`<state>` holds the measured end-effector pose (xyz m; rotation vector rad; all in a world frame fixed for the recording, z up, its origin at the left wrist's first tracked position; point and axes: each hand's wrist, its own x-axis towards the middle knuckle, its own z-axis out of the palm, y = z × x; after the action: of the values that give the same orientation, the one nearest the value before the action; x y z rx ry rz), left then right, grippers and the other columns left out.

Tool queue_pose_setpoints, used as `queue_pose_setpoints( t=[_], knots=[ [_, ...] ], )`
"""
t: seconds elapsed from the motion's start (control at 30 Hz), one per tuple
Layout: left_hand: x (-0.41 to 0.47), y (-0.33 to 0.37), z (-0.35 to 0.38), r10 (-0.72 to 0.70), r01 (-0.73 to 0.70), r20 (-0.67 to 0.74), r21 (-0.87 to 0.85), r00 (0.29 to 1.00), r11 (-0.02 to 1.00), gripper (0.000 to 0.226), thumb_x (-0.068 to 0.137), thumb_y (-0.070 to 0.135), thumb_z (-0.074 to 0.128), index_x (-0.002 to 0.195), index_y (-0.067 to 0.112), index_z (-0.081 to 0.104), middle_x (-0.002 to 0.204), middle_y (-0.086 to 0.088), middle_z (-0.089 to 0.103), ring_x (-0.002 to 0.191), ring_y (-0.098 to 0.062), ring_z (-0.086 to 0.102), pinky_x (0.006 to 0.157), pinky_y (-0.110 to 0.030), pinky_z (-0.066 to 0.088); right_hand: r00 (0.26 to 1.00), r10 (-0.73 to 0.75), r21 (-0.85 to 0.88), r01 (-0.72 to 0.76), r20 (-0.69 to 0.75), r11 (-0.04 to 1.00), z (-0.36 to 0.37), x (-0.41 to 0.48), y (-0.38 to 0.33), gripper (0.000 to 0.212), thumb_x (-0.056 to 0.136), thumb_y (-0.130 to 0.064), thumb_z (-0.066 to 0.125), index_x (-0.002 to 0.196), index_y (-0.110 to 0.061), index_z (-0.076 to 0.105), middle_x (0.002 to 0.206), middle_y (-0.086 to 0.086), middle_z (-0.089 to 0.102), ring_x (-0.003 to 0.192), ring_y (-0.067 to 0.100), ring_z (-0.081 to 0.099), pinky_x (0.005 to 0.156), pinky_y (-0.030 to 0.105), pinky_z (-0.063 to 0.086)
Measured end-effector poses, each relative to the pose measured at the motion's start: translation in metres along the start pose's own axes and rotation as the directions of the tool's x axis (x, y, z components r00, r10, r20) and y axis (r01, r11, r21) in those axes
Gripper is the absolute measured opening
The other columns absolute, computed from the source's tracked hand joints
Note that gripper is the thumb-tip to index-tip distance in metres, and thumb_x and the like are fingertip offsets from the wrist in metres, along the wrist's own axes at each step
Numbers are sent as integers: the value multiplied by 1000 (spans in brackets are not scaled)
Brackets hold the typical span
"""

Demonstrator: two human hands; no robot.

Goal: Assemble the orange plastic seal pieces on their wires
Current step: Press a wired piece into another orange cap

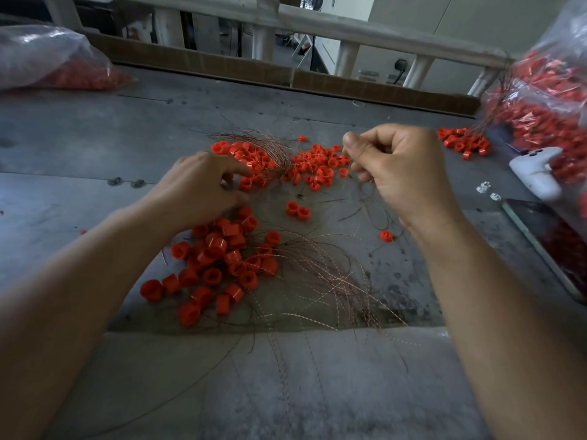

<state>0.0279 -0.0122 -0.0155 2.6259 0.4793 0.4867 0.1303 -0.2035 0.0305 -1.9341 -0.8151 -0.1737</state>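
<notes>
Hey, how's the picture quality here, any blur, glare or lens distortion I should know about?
Head view: soft, even light with faint shadows; the left hand has its fingers motion-blurred over the far orange pieces; the near pile is fairly sharp; the plastic bag at right is smeared, with glare; the wide lens bows the railing.
</notes>
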Motion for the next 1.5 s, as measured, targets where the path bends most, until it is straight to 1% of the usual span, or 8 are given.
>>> queue_pose_setpoints(
  t=[0.23,0.37,0.63,0.87,1.03,1.2,1.33,1.5],
  knots=[
    [1,2,-2,31,-31,1,43,1000,999,6,77,21,72,83,19,70,72,13,49,72,-7,44,57,-17,30,1000,15,-22,-16,-23,1000,-1,2,5,22,85,-28,64,63,-24,62,56,-9,60,50,0,54,58,23,47],
    [2,0,-2,31,-31,1,58,1000,998,6,77,16,71,75,20,67,73,10,53,74,-10,49,63,-23,35,998,52,-68,-54,-29,996,-5,6,12,21,85,-28,63,65,-24,62,61,-7,61,57,5,56,63,28,49],
    [1,-5,-4,-50,53,-58,43,997,998,32,79,15,69,111,16,62,81,7,62,82,-13,53,72,-25,36,953,261,-377,-188,153,907,-3,12,38,8,87,-23,60,81,-28,64,78,-10,58,84,8,54,72,19,34],
    [-6,-4,-20,-81,88,-175,30,981,996,15,78,20,71,91,13,71,74,6,54,79,-14,49,74,-26,37,940,224,-354,-124,258,927,11,10,38,21,90,-22,56,107,-15,67,114,0,64,108,11,55,83,16,34],
    [-18,11,-33,-76,35,-259,-158,963,987,7,78,22,70,83,25,65,71,17,56,67,2,52,61,-15,35,994,66,-181,-48,92,982,8,11,33,15,88,-15,58,98,-15,70,87,-12,63,89,2,58,73,5,39],
    [-28,28,-41,-136,35,-180,-474,974,880,21,76,13,70,76,33,63,71,13,65,58,2,62,54,-11,49,995,6,81,2,-100,997,-1,12,24,29,85,-1,58,77,-28,57,78,-9,63,77,9,66,77,27,54],
    [-32,38,-40,-147,77,-47,-679,988,730,27,68,3,71,78,28,67,76,8,70,62,-3,67,55,-5,46,983,-3,220,44,-183,974,-7,10,16,27,84,2,54,86,-25,49,79,-1,63,70,11,67,70,28,55],
    [-37,47,-37,-39,36,11,-689,999,724,31,53,20,67,81,31,65,73,22,69,59,0,65,56,-2,44,976,-65,235,115,-207,965,-13,11,10,25,84,2,53,96,-20,51,78,-5,64,67,3,63,73,25,52]
  ],
)
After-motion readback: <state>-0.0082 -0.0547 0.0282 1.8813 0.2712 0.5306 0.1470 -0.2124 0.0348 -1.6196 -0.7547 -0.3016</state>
